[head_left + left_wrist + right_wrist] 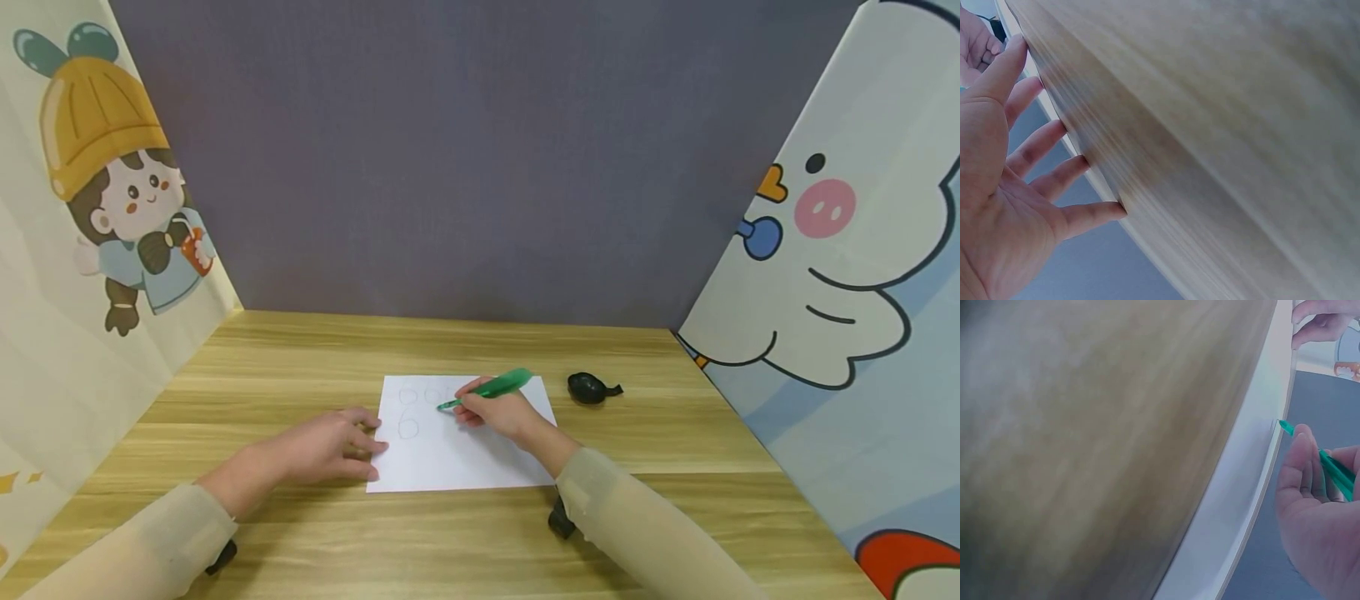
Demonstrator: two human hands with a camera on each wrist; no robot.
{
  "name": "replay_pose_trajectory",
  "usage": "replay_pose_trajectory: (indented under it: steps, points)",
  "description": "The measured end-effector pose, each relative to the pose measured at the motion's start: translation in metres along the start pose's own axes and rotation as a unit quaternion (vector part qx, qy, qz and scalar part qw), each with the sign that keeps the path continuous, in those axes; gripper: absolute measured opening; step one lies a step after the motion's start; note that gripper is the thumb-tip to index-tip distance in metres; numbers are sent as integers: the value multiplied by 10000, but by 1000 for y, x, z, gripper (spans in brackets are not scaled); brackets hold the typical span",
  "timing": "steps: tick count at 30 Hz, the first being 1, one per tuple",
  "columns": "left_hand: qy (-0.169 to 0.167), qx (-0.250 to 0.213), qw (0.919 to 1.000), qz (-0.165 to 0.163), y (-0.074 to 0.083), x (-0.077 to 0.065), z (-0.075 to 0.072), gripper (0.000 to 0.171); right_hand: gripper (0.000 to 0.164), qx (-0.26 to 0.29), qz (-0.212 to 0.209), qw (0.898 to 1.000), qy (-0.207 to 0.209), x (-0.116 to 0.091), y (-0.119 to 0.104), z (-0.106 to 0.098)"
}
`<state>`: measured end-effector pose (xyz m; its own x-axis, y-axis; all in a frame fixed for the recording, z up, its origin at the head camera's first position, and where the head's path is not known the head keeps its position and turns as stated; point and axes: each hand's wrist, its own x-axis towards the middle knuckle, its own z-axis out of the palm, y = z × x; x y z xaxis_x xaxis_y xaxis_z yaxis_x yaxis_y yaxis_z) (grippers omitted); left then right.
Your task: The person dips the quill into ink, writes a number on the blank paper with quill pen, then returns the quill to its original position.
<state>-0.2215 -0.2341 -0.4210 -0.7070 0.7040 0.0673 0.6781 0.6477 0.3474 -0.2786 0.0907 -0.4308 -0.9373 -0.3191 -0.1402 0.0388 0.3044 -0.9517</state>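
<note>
Across the wood-grained table [675,442] I see the left hand [330,446], fingers spread, touching white paper [450,458] just to its right; over that, a green pen [507,383] pinched in the right hand [497,412]; to that hand's right, a black object [588,388].

There is one left hand [330,446], one right hand [501,410], one green pen [506,384], one white paper [450,462], one round black thing [587,388] and one bench [675,500].
</note>
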Motion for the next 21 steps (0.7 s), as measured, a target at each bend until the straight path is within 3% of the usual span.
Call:
replay_pose_trajectory:
  steps: [21]
  points:
    - [-54,15,9999,-89,3,0,-2,51,23,29,-46,10000,-64,0,-1,-1]
